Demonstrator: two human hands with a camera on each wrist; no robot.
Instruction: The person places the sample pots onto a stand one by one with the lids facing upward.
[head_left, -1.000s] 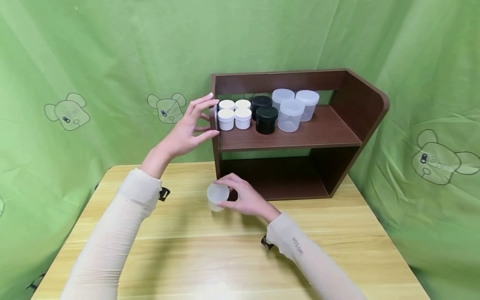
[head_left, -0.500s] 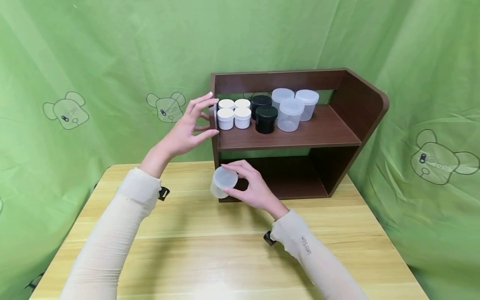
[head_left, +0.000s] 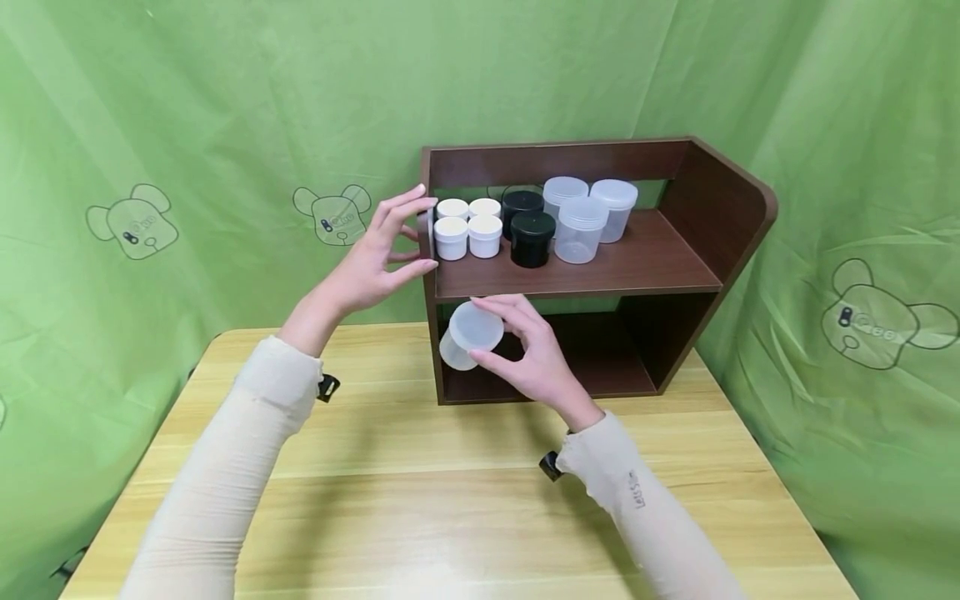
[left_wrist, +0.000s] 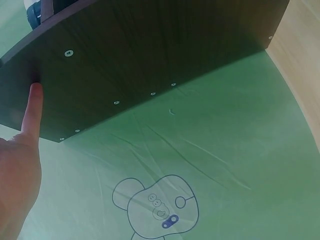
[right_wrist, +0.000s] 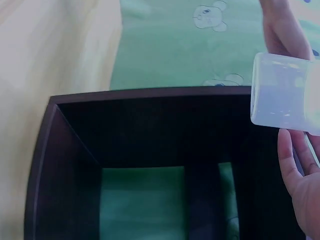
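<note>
A light wooden tabletop (head_left: 420,517) fills the foreground, with two cream-sleeved arms reaching across it toward a dark brown two-tier shelf unit (head_left: 697,250) standing at the tabletop's far edge.

The right hand (head_left: 528,354) has its fingers and thumb curled around a translucent plastic jar with a frosted lid (head_left: 471,335), gripping it by the lid end. The jar is tilted, lid toward the viewer, and is held in the air in front of the shelf unit's lower opening, just under the front edge of the upper shelf, near its left side. A second ago this jar stood on the tabletop in front of the shelf unit; half a second ago it had been lifted clear. It has since risen further and moved closer to the shelf unit, so the jar appears to be on its way to joining the others there.

The left hand (head_left: 378,258) has not moved: its fingers are spread and fairly straight, fingertips pressed against the shelf unit's left side panel, seemingly steadying it. It holds nothing.

On the upper shelf stand nine jars in all. From the left panel rightward: four small white jars (head_left: 468,225) in a two-by-two block, two black jars (head_left: 529,227) one behind the other, and three larger translucent jars (head_left: 588,215). A green cloth backdrop printed with cartoon bears (head_left: 133,223) hangs behind the shelf unit.
</note>
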